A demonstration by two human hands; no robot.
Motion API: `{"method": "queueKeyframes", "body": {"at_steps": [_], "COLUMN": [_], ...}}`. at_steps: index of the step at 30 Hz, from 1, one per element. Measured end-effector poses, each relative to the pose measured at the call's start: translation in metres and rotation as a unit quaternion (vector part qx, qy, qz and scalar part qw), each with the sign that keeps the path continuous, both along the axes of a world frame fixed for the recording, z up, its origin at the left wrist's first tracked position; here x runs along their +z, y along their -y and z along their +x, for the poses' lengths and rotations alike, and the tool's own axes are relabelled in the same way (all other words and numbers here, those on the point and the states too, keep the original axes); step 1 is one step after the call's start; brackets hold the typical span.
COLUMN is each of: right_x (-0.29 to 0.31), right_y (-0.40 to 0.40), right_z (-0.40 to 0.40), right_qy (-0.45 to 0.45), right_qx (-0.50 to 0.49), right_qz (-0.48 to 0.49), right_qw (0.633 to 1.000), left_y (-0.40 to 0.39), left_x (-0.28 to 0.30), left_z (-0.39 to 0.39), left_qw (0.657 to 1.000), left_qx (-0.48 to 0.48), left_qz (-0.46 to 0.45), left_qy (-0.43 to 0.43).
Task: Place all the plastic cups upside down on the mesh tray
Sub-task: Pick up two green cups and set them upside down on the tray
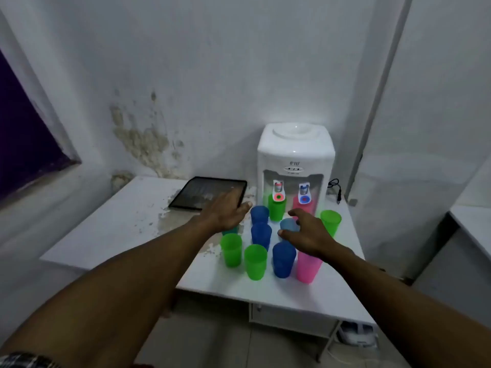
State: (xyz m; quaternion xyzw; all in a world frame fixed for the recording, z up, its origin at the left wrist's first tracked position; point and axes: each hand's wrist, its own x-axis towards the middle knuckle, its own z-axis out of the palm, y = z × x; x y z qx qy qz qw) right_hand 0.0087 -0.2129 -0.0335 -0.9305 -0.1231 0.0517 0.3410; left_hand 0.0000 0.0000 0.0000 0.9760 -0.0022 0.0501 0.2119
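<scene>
Our right hand arches over a pale blue cup, fingers curled round its rim but, as far as we can tell, not yet closed on it. Our left hand is flat and spread, holding nothing, its fingertips over the near corner of the mesh tray.

Risk, our judgement: the cups stand close together. Just beneath the right wrist sit a dark blue cup and a pink cup; a sleeveless forearm sweeping back could topple either. Thin, light, tapered plastic tips easily and rolls.

Just left of the right fingers stand two more dark blue cups, nearer us two green cups. All appear smooth and translucent. The tray is dark, flat, rimmed, bare of cups. Beyond the fingers a glossy white water dispenser shelters a green cup.
</scene>
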Motion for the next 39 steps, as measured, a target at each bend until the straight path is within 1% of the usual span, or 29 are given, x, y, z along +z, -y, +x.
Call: {"method": "queueKeyframes", "body": {"at_steps": [2, 5, 8, 12, 16, 20, 26, 29, 32, 36, 39], "right_x": [-0.009, -0.029, -0.042, -0.069, -0.096, -0.121, -0.148, -0.157, -0.162, -0.155, -0.140], "right_y": [-0.006, -0.016, -0.029, -0.048, -0.075, -0.095, -0.111, -0.115, -0.119, -0.129, -0.144], "right_z": [0.001, 0.004, 0.009, 0.022, 0.044, 0.056, 0.067, 0.068, 0.068, 0.070, 0.074], "right_qy": [-0.008, -0.033, -0.039, -0.068, -0.095, -0.114, -0.116, -0.115, -0.113, -0.110, -0.082], "right_qx": [0.002, 0.021, 0.031, 0.053, 0.056, 0.061, 0.044, 0.022, 0.007, -0.020, -0.045], "right_qz": [-0.001, -0.011, -0.040, -0.094, -0.144, -0.175, -0.223, -0.223, -0.213, -0.163, -0.094], "right_qw": [1.000, 0.999, 0.998, 0.992, 0.983, 0.976, 0.967, 0.968, 0.971, 0.980, 0.991], "left_y": [-0.009, -0.024, -0.032, -0.047, -0.065, -0.073, -0.081, -0.082, -0.085, -0.092, -0.102], "left_x": [-0.013, -0.041, -0.060, -0.091, -0.120, -0.144, -0.182, -0.201, -0.210, -0.214, -0.211], "left_z": [-0.001, 0.000, 0.005, 0.024, 0.054, 0.076, 0.093, 0.095, 0.096, 0.087, 0.079], "left_qw": [1.000, 0.999, 0.997, 0.993, 0.987, 0.977, 0.969, 0.976, 0.981, 0.978, 0.963], "left_qx": [0.018, 0.038, 0.058, 0.060, 0.036, -0.004, -0.073, -0.068, -0.060, -0.031, 0.028], "left_qz": [0.005, -0.012, -0.001, 0.007, 0.005, 0.013, 0.012, -0.003, -0.050, -0.153, -0.254], "left_qy": [0.000, -0.020, -0.046, -0.100, -0.156, -0.215, -0.234, -0.206, -0.176, -0.141, -0.079]}}
